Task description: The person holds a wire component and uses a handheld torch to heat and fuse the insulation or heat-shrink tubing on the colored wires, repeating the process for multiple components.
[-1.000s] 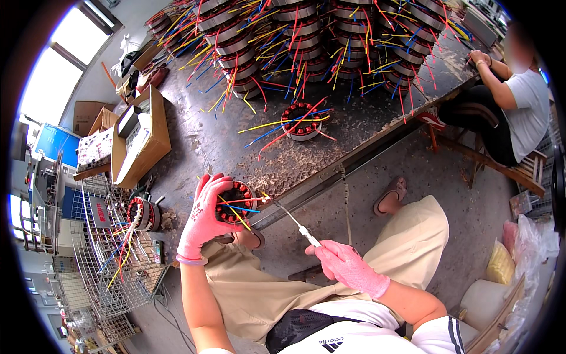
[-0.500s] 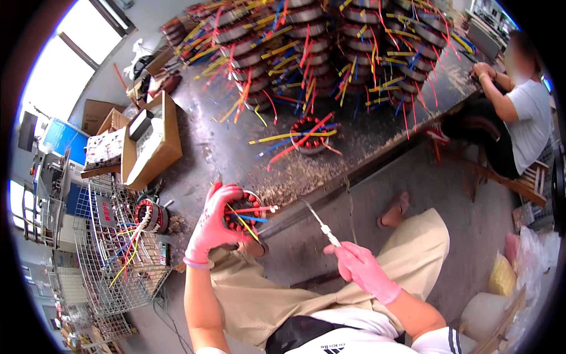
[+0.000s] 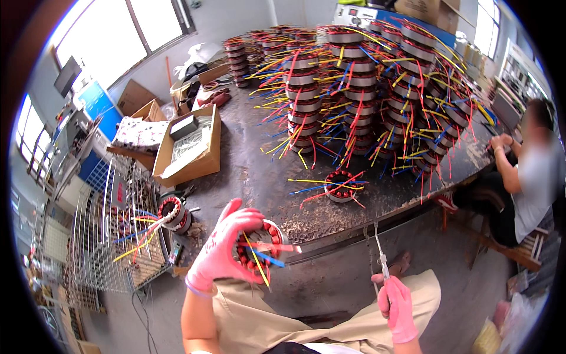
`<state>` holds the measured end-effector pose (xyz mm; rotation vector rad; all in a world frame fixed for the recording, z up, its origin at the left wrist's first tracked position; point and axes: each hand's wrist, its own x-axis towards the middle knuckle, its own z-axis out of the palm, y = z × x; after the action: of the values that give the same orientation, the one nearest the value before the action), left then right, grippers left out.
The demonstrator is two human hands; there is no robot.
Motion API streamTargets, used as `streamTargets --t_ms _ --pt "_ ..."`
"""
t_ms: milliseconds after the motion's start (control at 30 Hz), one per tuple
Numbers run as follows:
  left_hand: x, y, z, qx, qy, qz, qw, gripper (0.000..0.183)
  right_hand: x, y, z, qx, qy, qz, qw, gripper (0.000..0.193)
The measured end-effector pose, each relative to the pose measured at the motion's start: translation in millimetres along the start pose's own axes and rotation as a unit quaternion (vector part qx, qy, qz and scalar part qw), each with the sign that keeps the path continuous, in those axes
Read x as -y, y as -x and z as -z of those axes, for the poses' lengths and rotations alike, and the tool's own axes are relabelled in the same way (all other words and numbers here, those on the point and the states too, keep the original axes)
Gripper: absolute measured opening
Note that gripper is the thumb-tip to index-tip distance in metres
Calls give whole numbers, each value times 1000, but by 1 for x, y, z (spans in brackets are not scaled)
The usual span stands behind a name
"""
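Observation:
My left hand (image 3: 227,246), in a pink glove, is wrapped round a motor stator (image 3: 273,233), a metal ring with red windings. Red, yellow and blue leads stick out of its open face, which is turned up toward me. It is held over my lap, by the near table edge. My right hand (image 3: 398,307), also gloved in pink, is closed round the handle of a slim pale tool (image 3: 383,259). The tool's thin metal tip points up, beside the table edge and apart from the stator. Another stator (image 3: 341,192) with splayed leads lies on the table ahead.
Tall stacks of stators (image 3: 361,97) fill the far side of the dark worktable (image 3: 247,159). One stator (image 3: 175,215) sits by the left edge near a wire basket (image 3: 106,236). A cardboard box (image 3: 206,150) stands behind it. A person (image 3: 525,171) sits at the right.
The view has tilted up. My right hand has moved right, and its tool has turned from pointing up-left to nearly upright. My left hand keeps hold of the stator.

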<state>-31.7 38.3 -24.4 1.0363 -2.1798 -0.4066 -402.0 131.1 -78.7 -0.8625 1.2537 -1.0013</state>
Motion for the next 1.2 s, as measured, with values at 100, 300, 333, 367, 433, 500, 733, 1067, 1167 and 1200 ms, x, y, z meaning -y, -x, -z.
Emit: streamTargets --t_ms 100,300,333,367,433,500,733,1067,1167,1200 --pt "37 3 -8 -28 -67 99 992 89 -12 -1 11 -9 -9 14 1000 40" --pt "132 -7 -33 -134 -159 275 939 93 -6 -3 7 -18 11 31 999 42" --pt "144 -12 -37 -141 -187 274 933 93 -5 -3 9 -17 12 41 999 42" --pt "155 -18 -44 -145 -211 274 927 93 -5 -2 12 -28 11 40 999 42" --pt "167 -23 -49 -154 -200 311 916 91 -2 3 15 -43 9 34 998 41" --pt "175 -26 -49 -172 -194 327 908 90 -5 4 21 -47 11 30 998 41" --pt "191 -39 -42 -150 -214 351 899 93 -13 0 27 -47 -4 32 998 40" --pt "149 -57 -55 -261 -265 193 908 55 -9 9 29 -56 -33 35 997 38" --pt "70 -102 -118 -92 -141 4 986 58 -13 4 30 -56 -29 13 998 38" --pt "51 -118 -137 -10 -129 16 991 67 -14 4 33 -41 -35 26 998 38"
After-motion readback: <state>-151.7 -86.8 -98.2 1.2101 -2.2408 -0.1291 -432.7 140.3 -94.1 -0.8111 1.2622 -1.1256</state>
